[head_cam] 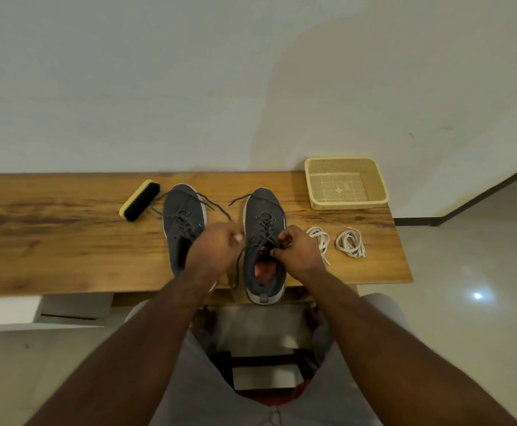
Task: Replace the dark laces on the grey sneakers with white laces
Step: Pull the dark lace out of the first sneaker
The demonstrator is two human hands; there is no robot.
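Note:
Two grey sneakers stand side by side on the wooden table [51, 235], toes pointing away from me. The left sneaker [182, 216] has its dark lace lying loose. The right sneaker [263, 216] is still threaded with a dark lace [263, 224]. My left hand [217, 250] pinches a loose end of that dark lace beside the shoe's left edge. My right hand [295, 250] grips the lace at the top eyelets on the shoe's right side. Two coiled white laces lie to the right, one [319, 238] close to my right hand, the other [350, 242] further out.
A yellow-backed black shoe brush [140, 199] lies left of the sneakers. A cream perforated basket [345, 161] sits at the table's back right corner. A white wall runs behind the table. My knees and a dark stool are below the front edge.

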